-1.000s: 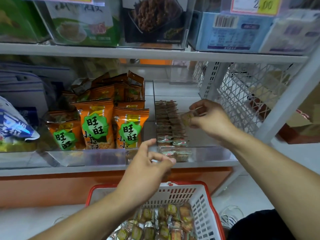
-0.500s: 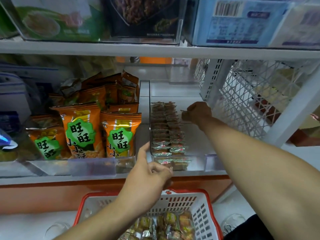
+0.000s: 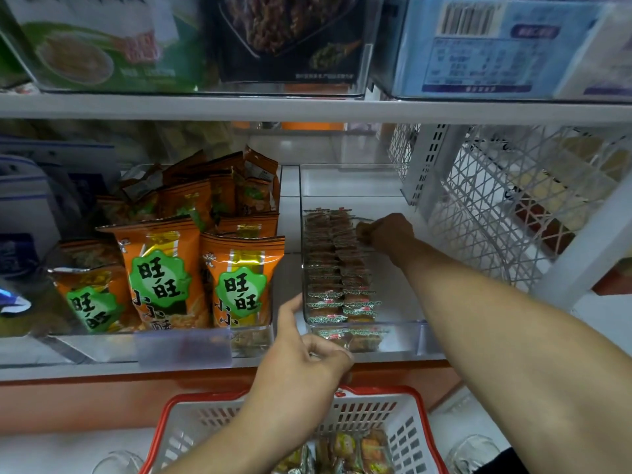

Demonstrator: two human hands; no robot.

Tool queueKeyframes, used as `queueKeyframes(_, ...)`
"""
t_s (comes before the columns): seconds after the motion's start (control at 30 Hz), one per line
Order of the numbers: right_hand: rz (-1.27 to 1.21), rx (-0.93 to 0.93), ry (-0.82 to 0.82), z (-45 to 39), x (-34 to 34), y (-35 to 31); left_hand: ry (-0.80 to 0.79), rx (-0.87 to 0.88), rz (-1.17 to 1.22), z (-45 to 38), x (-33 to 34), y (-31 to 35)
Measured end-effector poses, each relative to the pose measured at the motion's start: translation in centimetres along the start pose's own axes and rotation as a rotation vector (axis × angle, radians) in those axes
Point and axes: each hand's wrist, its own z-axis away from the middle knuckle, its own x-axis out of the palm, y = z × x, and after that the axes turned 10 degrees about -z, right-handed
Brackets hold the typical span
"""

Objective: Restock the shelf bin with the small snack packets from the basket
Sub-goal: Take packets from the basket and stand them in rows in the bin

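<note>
The small clear-wrapped snack packets (image 3: pixel 337 268) stand in two rows in the clear plastic shelf bin (image 3: pixel 396 331); more lie in the red-rimmed white basket (image 3: pixel 393 419). They look light, soft and crinkly, best pinched at the edges. The right hand (image 3: pixel 388 232), fingers curled at the back rows, has reached deeper than a second ago; its hold cannot be told. The left hand (image 3: pixel 304 364), loosely curled, still steadies the bin front.

One head-worn wide-angle view, facing forward and slightly down, close to the shelf (image 3: pixel 307 109) front, basket (image 3: pixel 422 415) at the near bottom edge
</note>
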Motion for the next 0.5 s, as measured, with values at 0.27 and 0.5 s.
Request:
queueKeyframes(0.27,-0.071,-0.104,-0.11,0.55,-0.04,-0.14,-0.007,-0.009,0.006,0.03,0.1,0.13)
queueKeyframes(0.5,-0.208,-0.077,-0.077,0.63,0.11,0.47,-0.004,-0.004,0.024,-0.05,0.23,-0.11)
